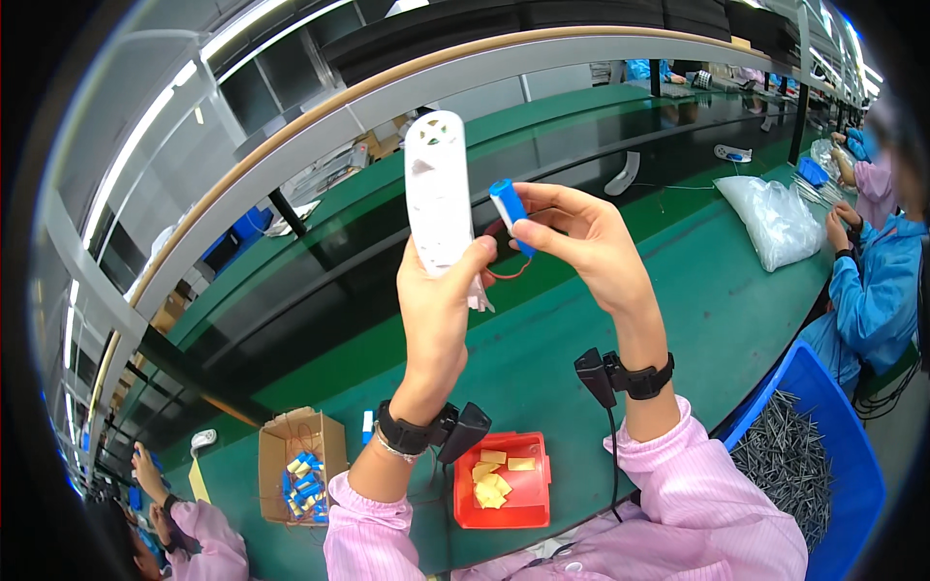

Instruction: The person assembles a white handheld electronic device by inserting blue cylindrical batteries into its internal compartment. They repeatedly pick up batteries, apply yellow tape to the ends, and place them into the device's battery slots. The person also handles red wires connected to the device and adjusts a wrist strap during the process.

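My left hand (438, 300) is closed around the lower end of a long white plastic housing (438, 198), held upright with several openings near its rounded top. Crinkled clear wrapping seems to hang at its bottom. Beside it, my right hand (586, 237) pinches a blue cylindrical battery (504, 198) with a white patch between thumb and fingers. A thin red wire (511, 275) loops from the battery toward my left thumb; where it ends is hidden. Both hands are raised above the green bench (572, 349).
Below stand a cardboard box (334, 441) of blue batteries and a red tray (504, 439) with yellow pieces. A blue bin (862, 474) of dark, thin parts is at right. Farther lie a curved white shell (623, 174) and a plastic bag (770, 218). Co-workers sit on both sides.
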The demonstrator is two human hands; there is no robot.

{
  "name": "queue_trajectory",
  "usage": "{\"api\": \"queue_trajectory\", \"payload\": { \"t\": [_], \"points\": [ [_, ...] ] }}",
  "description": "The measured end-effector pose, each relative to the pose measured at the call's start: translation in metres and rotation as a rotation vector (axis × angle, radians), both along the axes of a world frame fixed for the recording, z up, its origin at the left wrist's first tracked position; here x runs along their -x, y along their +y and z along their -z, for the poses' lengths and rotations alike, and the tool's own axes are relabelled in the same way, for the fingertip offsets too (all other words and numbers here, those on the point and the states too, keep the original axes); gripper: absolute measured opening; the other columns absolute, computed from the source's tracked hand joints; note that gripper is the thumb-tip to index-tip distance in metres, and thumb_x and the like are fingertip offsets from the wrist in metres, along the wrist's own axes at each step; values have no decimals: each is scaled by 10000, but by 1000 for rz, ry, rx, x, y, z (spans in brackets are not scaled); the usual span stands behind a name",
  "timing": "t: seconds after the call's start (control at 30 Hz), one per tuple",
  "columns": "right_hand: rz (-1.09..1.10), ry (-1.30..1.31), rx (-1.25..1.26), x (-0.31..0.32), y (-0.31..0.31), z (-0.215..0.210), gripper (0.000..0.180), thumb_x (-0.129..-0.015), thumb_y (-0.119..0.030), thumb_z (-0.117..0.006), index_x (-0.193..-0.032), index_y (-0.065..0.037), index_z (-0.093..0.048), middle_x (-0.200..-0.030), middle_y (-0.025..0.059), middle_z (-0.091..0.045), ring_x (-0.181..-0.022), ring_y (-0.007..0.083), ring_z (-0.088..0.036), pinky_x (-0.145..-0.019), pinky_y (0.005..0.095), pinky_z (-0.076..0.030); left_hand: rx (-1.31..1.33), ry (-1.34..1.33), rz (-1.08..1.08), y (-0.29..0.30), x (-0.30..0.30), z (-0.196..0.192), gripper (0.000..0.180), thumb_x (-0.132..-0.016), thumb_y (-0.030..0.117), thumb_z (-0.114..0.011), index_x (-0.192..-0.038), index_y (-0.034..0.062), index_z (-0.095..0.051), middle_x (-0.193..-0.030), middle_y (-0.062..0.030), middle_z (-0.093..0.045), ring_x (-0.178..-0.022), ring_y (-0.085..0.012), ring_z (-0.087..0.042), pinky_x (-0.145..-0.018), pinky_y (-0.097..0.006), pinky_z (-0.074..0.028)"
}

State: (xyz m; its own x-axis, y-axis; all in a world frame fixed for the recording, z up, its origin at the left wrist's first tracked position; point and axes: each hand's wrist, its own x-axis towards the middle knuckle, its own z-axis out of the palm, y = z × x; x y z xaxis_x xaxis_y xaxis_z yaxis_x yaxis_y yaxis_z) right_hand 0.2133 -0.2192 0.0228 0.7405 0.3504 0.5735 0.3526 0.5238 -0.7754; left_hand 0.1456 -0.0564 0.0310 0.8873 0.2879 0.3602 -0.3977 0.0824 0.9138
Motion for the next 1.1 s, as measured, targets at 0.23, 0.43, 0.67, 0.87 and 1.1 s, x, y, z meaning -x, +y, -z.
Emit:
{"api": "queue_trajectory", "payload": {
  "t": [0.23,0.43,0.67,0.87,1.1],
  "points": [
    [204,68,-264,-2,0,-2,424,-923,-39,-680,-1313,64,-547,-1113,128,-642,-998,198,-670,-889,322,-565,-128,89,-56,4,3,18,389,-858,191,-768,-1132,31,-542,-892,-42,-641,-710,-103,-613,-615,-243,-497],
    [462,-107,-350,23,3,-17,419,-924,-45,-679,-1309,67,-557,-1129,139,-636,-957,178,-653,-751,312,-602,-221,-11,-56,-2,-5,32,305,-992,198,-592,-1221,30,-481,-975,-67,-648,-758,-104,-619,-651,-255,-506],
    [10,38,-92,44,7,-20,388,-917,-33,-675,-1286,53,-590,-1059,106,-621,-900,152,-655,-531,245,-585,-392,-123,-141,-12,1,42,337,-1036,146,-465,-1325,5,-364,-1052,-136,-640,-878,-175,-654,-744,-316,-521],
    [378,-125,106,37,37,-3,373,-869,-12,-712,-1237,11,-653,-1072,76,-613,-862,111,-644,-546,207,-575,-484,-150,-224,-22,9,42,421,-1048,140,-469,-1407,11,-290,-1212,-168,-567,-1108,-203,-580,-907,-329,-472],
    [546,-97,64,53,59,-2,332,-845,-14,-738,-1172,-1,-681,-1026,91,-662,-848,130,-688,-650,239,-583,-461,-166,-192,-24,11,49,624,-977,179,-594,-1445,15,-215,-1266,-166,-532,-1083,-232,-614,-898,-337,-485]
  ]
}}
